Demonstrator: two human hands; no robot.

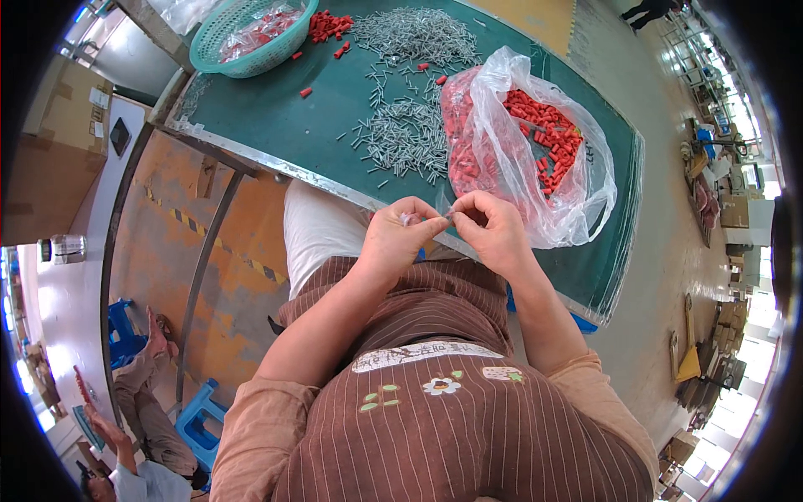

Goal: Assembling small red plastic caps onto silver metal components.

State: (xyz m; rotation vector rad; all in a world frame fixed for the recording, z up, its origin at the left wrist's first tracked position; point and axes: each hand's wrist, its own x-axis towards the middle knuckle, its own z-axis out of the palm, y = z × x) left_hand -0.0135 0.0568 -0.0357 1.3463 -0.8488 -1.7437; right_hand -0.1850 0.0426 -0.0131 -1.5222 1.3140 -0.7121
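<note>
Close in front of my apron, at the near edge of the green-topped table [326, 159], my two hands meet fingertip to fingertip. My left hand [400, 241] is closed in a pinch around what looks like a small clear plastic bag [442, 202], and part of it shows in the palm. Thumb and forefinger of my right hand [498, 234] pinch its edge; whatever is inside is too small to make out. Just beyond my right hand stands a large clear bag [548, 219] of red plastic wall plugs [535, 113]. Grey metal screws [406, 138] lie heaped past my fingers.
A second screw pile [422, 35] lies farther back. At the far left, a green basket [251, 60] of bagged red pieces stands beside loose red plugs [328, 27]. A person [155, 418] is at lower left, near a blue stool [201, 422]. Cardboard boxes [71, 125] stand left.
</note>
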